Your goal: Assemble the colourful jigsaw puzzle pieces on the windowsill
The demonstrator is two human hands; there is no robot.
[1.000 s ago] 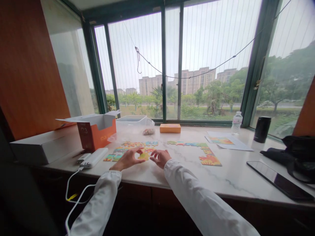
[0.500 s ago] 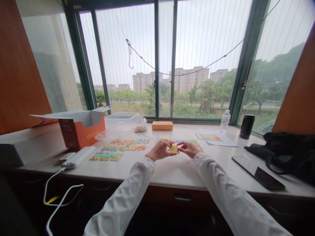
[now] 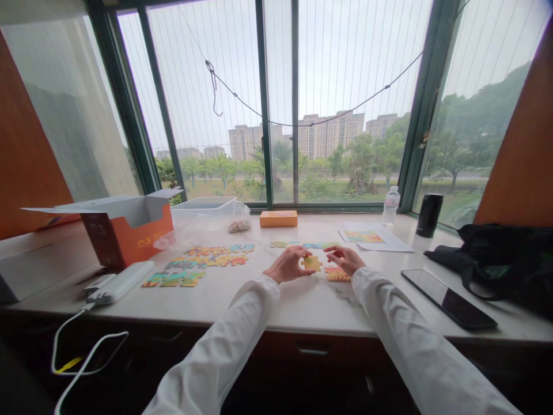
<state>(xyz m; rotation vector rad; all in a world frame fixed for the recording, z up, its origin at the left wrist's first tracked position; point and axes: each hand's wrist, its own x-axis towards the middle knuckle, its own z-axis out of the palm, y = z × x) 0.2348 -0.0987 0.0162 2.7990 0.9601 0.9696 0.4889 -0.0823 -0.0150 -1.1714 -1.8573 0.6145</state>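
Puzzle piece: 1, yellow point(image 3: 311, 263); between our 2 hands, above or on the pale countertop point(image 3: 242, 305), we cannot tell which.
White carton: 1 point(image 3: 34, 262), at far left.
Open box: 1, orange and white point(image 3: 138, 233), flaps raised.
White adapter: 1 point(image 3: 123, 282), near the counter's front edge, white cable point(image 3: 55, 346) hanging below.
Puzzle rows: 3, multicoloured point(image 3: 184, 280), lying left of our hands.
Plastic tub: 1, translucent point(image 3: 209, 203), by the window.
Small orange box: 1 point(image 3: 279, 219), at the back.
Left hand: ours point(image 3: 286, 265), white-sleeved; thumb and fingers pinched round the piece's left side.
Puzzle strip: 1 point(image 3: 298, 245), behind our hands; an orange section point(image 3: 338, 276) lies just below the right.
Right hand: ours point(image 3: 347, 260); fingers curved, slightly parted, gripping nothing we can see, just beside the piece.
Printed picture: 1 point(image 3: 364, 237), on white paper.
Bottle: 1, clear point(image 3: 391, 206), upright.
Black cylinder: 1 point(image 3: 429, 215), upright.
Phone: 1 point(image 3: 447, 298), lying flat.
Black bag: 1 point(image 3: 496, 253), at far right.
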